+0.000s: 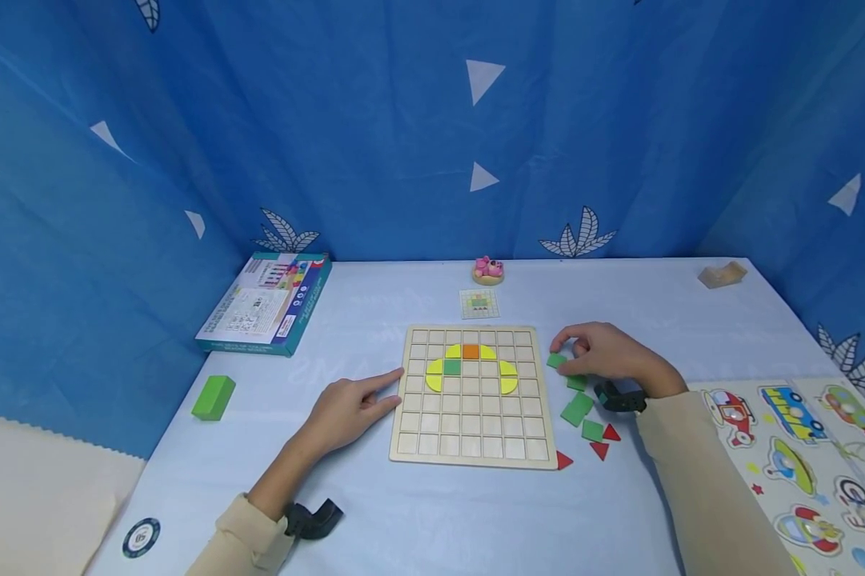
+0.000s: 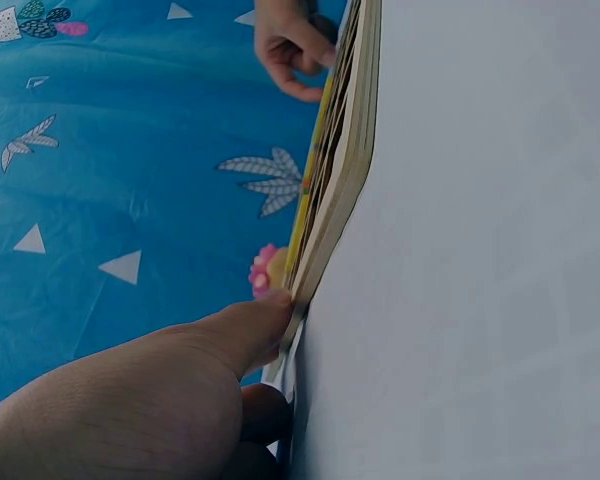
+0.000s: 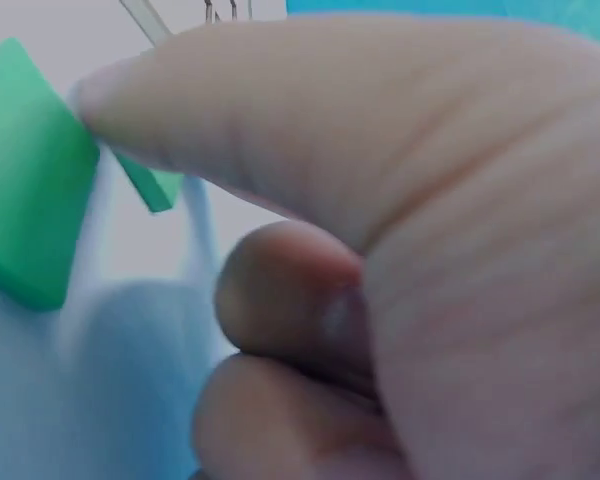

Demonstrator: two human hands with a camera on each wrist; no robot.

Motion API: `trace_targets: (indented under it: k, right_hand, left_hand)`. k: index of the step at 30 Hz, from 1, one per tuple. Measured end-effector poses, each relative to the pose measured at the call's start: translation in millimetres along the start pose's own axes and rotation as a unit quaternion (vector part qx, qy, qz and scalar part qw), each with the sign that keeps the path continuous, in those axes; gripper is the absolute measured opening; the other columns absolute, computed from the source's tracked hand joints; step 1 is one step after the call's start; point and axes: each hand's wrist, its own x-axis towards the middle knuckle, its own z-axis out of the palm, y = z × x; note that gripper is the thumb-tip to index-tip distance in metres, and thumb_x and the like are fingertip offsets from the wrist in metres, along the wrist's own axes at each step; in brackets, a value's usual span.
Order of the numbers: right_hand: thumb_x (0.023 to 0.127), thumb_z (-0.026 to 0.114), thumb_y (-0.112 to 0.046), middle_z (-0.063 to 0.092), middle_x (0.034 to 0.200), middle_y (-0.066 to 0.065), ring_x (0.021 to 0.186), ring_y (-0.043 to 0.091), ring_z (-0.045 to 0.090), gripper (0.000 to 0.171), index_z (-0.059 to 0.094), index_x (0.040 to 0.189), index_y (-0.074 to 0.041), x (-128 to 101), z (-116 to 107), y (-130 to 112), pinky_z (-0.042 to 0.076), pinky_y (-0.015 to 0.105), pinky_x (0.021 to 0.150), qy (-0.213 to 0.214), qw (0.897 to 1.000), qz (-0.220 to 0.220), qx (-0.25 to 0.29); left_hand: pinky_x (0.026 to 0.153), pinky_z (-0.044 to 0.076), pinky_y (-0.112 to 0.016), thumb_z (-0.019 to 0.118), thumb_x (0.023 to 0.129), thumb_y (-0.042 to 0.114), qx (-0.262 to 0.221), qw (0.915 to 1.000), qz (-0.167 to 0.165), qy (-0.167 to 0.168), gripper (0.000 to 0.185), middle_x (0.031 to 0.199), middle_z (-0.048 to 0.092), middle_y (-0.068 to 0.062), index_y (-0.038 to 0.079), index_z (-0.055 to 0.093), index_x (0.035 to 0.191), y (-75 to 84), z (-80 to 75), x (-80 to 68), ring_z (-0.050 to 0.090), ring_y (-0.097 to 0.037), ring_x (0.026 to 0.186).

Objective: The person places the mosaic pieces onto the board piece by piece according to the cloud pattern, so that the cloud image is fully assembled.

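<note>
A wooden grid board (image 1: 473, 397) lies flat near the middle of the pale blue table (image 1: 418, 512), with yellow curved pieces, one orange square (image 1: 471, 351) and one green square (image 1: 452, 367) set in its upper rows. The left hand (image 1: 350, 408) rests on the table at the board's left edge, its index finger stretched straight so the tip touches the rim; in the left wrist view that fingertip (image 2: 270, 305) presses against the board's side while the other fingers lie loosely curled beneath it, holding nothing. The right hand (image 1: 605, 352) sits just beside the board's right edge with its fingers bent down, pinching a small green tile (image 1: 557, 361) between thumb and fingertip; the right wrist view shows the thumb (image 3: 280, 130) against the tile's edge. Further green tiles (image 1: 578, 408) and three red triangles (image 1: 600, 449) lie loose on the table below that hand, near the board's lower right corner. A small pattern card (image 1: 479, 304) lies just behind the board, with a pink figure (image 1: 488, 270) on a round base beyond it. A game box (image 1: 265, 303) and a green block (image 1: 213, 397) lie well apart to the left, and a vehicle puzzle board (image 1: 806, 456) sits at the right
</note>
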Motion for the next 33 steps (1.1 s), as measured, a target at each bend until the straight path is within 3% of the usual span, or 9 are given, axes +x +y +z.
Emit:
trace_targets:
  k: [8, 20, 33]
  right_hand:
    - [0.087, 0.083, -0.028, 0.045, 0.067, 0.006, 0.068, 0.024, 0.048, 0.038, 0.074, 0.12, -0.013, 0.2, -3.5, 4.6, 0.036, 0.031, 0.056, 0.053, 0.997, 0.04, -0.03]
    - [0.088, 0.079, -0.02, 0.042, 0.061, 0.003, 0.06, 0.021, 0.044, 0.031, 0.076, 0.115, -0.006, 2.0, -2.0, 7.9, 0.032, 0.031, 0.053, 0.081, 0.996, -0.006, -0.048]
    - [0.087, 0.079, -0.021, 0.039, 0.057, 0.0, 0.055, 0.02, 0.042, 0.028, 0.077, 0.111, -0.007, 2.9, 0.3, 5.3, 0.03, 0.029, 0.05, 0.087, 0.995, -0.03, -0.025]
  left_hand:
    - [0.053, 0.03, -0.026, 0.069, 0.097, 0.046, -0.003, 1.0, -0.003, -0.003, 0.05, 0.054, 0.044, 0.009, 0.03, 0.061, 0.144, 0.2, -0.2, -0.4, 0.038, -0.01, 0.049]
    - [0.052, 0.029, -0.026, 0.069, 0.097, 0.046, 0.002, 0.9999, 0.007, 0.009, 0.049, 0.054, 0.043, 0.011, 0.029, 0.062, 0.143, -0.6, 1.2, -0.2, 0.035, -0.007, 0.048]
    - [0.052, 0.029, -0.026, 0.069, 0.097, 0.046, 0.006, 0.9999, 0.004, 0.008, 0.049, 0.054, 0.043, 0.01, 0.03, 0.062, 0.143, 0.2, 1.1, -0.2, 0.035, -0.007, 0.049]
